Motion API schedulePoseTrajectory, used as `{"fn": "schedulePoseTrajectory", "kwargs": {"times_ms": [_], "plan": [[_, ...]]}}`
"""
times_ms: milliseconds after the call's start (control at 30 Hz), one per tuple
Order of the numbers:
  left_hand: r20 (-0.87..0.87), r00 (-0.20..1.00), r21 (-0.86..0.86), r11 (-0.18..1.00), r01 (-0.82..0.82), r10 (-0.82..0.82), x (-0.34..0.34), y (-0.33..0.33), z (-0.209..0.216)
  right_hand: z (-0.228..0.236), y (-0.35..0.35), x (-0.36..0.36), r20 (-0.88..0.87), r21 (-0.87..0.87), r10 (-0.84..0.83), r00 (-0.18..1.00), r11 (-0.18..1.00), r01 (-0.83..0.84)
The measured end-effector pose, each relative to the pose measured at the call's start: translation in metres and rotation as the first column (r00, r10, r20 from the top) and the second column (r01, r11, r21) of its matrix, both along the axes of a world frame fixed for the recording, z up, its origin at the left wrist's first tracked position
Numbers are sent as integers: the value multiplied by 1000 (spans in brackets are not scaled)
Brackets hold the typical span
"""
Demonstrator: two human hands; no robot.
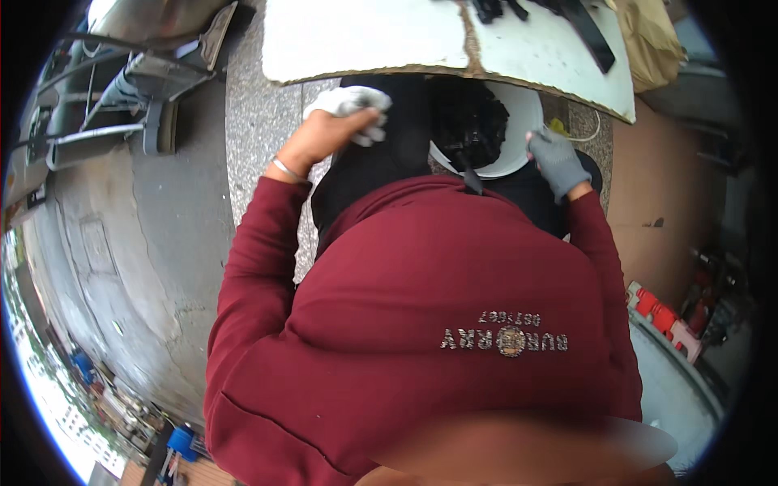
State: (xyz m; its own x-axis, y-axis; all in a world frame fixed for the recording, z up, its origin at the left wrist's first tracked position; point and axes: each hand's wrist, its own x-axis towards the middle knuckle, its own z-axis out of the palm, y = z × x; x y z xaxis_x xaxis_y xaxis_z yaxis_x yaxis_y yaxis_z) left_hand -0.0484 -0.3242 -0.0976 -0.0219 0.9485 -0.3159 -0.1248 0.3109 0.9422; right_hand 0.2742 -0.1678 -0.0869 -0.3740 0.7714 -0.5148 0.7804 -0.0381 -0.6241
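Note:
My left hand (328,132), bare with a metal bangle at the wrist, is closed round a bunched white glove (347,100) over my left thigh. A grey glove that leaves the fingertips bare covers my right hand (555,158). Its fingers are curled beside the rim of a white bucket (521,113), and what they hold, if anything, is hidden. The bucket stands between my legs with a heap of black pieces (470,121) in it. One dark, pointed piece (472,180) sticks out over the near rim.
Ahead, a white board (365,36) with a worn edge overhangs the bucket. Black parts (587,32) lie on its right side, next to a brown paper bag (648,44). A metal-framed cart (113,89) stands far left. A thin white cable (590,134) loops right of the bucket.

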Motion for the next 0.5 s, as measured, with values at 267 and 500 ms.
{"fn": "schedulePoseTrajectory", "kwargs": {"times_ms": [267, 500], "plan": [[-730, 683, -245, 941, -235, -19, -239, -266, -272, -101, -160, -136, 347, -45, 249, 904, 967, -249], [-531, 820, -743, 585, -327, -216, -415, -476, -548, -269, -332, -464, 580, -84, 359, 731, 919, -385]]}}
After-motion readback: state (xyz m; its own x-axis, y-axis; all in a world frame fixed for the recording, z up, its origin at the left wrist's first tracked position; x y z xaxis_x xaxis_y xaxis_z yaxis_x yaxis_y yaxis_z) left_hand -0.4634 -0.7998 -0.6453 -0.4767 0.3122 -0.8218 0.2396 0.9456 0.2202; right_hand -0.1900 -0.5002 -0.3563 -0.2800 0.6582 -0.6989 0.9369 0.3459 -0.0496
